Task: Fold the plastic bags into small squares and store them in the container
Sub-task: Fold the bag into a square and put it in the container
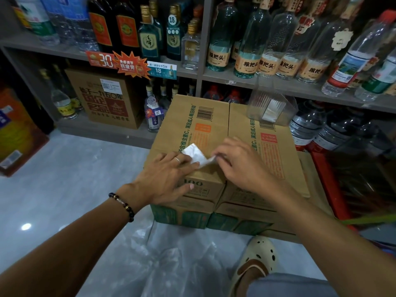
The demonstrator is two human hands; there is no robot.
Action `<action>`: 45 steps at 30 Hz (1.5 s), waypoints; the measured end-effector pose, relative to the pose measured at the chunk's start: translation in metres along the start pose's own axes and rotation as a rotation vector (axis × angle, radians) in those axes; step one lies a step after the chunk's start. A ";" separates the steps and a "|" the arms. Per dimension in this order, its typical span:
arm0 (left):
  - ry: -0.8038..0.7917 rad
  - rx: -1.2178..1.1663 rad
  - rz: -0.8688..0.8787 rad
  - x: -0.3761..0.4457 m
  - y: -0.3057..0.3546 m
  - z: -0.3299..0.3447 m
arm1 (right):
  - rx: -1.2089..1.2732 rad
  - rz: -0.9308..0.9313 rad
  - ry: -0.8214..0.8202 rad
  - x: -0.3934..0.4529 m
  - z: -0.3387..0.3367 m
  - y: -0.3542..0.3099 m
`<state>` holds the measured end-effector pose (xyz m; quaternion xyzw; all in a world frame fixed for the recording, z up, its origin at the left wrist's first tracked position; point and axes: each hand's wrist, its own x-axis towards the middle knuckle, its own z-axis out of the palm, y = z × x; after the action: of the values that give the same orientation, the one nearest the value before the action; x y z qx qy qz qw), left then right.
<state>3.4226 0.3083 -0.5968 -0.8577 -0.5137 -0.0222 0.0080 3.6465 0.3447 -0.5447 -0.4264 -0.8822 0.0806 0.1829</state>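
A small white folded plastic bag [196, 154] lies on top of a brown cardboard box [205, 123]. My left hand [167, 174] lies flat with straight fingers, pressing the bag's near edge against the box. My right hand [237, 161] pinches the bag's right corner between thumb and fingertips. A clear plastic container [271, 108] stands at the back right of the box top, with white folded pieces inside. More loose clear plastic bags [171, 260] lie on the floor in front of the box.
Shelves [246, 79] packed with glass bottles rise right behind the boxes. Large water jugs [308, 123] and a red frame [325, 181] stand at the right. Another carton [107, 97] sits on the low shelf at left. My foot in a cream clog [257, 258] rests near the box.
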 end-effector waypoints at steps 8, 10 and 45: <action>-0.039 -0.069 0.095 -0.002 -0.017 -0.002 | 0.245 0.149 -0.192 0.061 0.018 -0.002; -0.053 -0.062 0.109 -0.001 -0.020 -0.004 | 0.264 0.168 -0.231 0.069 0.025 0.000; 0.072 0.049 0.027 0.011 0.002 0.020 | -0.254 -0.011 -0.529 0.005 0.052 0.009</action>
<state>3.4297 0.3177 -0.6162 -0.8628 -0.5018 -0.0402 0.0476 3.6297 0.3546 -0.5935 -0.4053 -0.9045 0.0770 -0.1077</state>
